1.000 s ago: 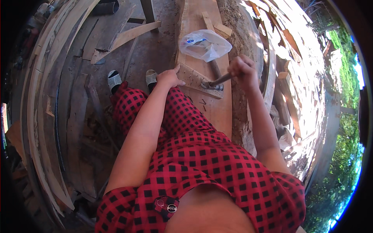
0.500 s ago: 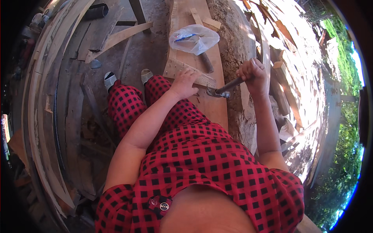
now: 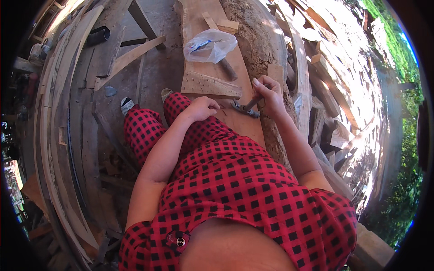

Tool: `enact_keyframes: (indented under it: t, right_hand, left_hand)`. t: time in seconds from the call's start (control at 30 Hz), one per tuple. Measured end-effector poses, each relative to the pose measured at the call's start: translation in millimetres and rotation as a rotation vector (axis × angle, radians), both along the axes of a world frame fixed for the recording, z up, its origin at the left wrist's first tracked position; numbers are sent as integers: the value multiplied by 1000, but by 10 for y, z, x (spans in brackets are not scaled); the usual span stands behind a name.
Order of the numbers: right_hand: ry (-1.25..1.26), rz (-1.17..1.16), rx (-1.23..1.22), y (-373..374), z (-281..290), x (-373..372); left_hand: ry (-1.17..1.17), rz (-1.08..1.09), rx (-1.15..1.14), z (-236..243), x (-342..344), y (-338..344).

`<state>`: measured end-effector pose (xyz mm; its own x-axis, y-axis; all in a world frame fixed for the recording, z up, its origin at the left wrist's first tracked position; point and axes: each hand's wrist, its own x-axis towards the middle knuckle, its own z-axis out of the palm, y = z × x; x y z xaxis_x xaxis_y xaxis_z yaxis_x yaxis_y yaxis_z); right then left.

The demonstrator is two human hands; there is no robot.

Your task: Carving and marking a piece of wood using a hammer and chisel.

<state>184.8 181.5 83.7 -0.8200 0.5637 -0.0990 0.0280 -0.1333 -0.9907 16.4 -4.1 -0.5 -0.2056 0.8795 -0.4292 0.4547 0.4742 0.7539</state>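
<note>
My right hand (image 3: 270, 94) is closed round the handle of a claw hammer (image 3: 246, 109), whose metal head is low over the long plank (image 3: 247, 131). My left hand (image 3: 202, 109) is beside the plank's left edge, fingers curled together; whatever they may hold is hidden. Close to its fingertips, a few loose nails (image 3: 222, 107) lie on the plank. Beyond them rests a short wooden board (image 3: 212, 86) with several nails standing in a row along it; neither hand touches it.
A clear plastic bag (image 3: 217, 49) with something blue inside sits farther up the plank, beside a dark round handle (image 3: 228, 70). Small wood offcuts (image 3: 227, 26) lie behind it. A rough log (image 3: 253, 49) runs along the right, with a woodpile (image 3: 325, 86) beyond. Long boards (image 3: 68, 122) line the left.
My left hand has come off the nailed board and drawn back toward me, near the loose nails. My right hand has lowered, still gripping the hammer. The view has shifted slightly.
</note>
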Motion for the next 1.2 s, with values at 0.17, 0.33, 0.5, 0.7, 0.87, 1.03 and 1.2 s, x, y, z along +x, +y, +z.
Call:
enact_keyframes:
  t: [0.17,0.33,0.5,0.7,0.87,1.03,1.2]
  right_hand:
    - [-78,105,133,-114,93,-138]
    - [46,41,-26,-37,95,-73]
    - [205,65,-157,-69,406,-51]
    - [196,118,-164,-110,435,-109]
    - [145,151,-106,-84,316,-109]
    - [-78,95,83,-146,162,-151]
    - [-81,111,200,-111,-8,-162]
  left_hand:
    - [133,89,47,-71,-5,-62]
    - [402,22,-18,-109,281,107]
    - [253,49,39,-84,364,249]
    - [215,6,58,-214,253,219]
    - [-47,45,59,-272,186,202]
    - [364,-76,152,-368,248,272]
    - [188,279,183,-332,30,205]
